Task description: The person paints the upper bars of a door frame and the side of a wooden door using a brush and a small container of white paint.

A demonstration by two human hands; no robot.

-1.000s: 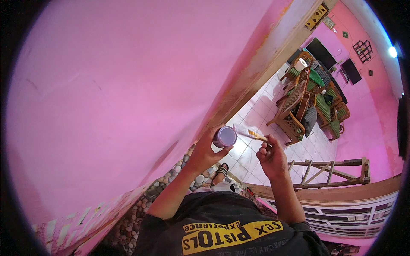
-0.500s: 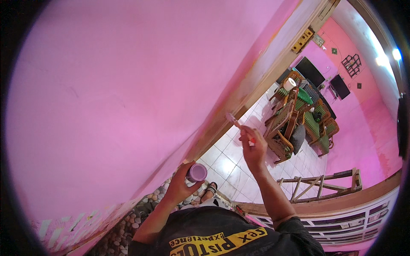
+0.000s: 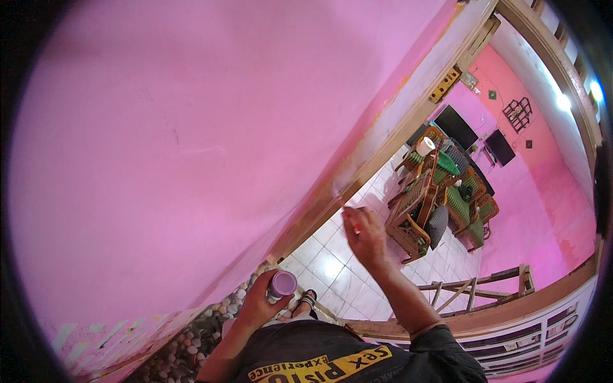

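Note:
My left hand (image 3: 260, 304) is wrapped round a small round cup of light purple paint (image 3: 283, 283), held low in front of my body. My right hand (image 3: 366, 239) grips a paintbrush (image 3: 339, 195) with an orange-red part showing among the fingers. The bristle end is at the edge strip of the pink wall (image 3: 191, 159), beside the wooden door frame (image 3: 383, 153). It is pale and partly blurred, and whether it touches the surface is hard to make out. A pale lilac band (image 3: 408, 89) runs along the wall's edge.
Through the doorway is a white tiled floor (image 3: 327, 262) with wooden chairs with green cushions (image 3: 456, 198), a guitar (image 3: 426, 207) and dark screens (image 3: 456, 126). A wooden trestle (image 3: 476, 290) stands to the right. Pebbled ground (image 3: 191, 338) lies by my sandalled foot (image 3: 306, 301).
My right hand has moved slightly left and down in the picture, with the brush now against or near the lilac strip. The left hand and cup sit slightly lower; the whole view has shifted.

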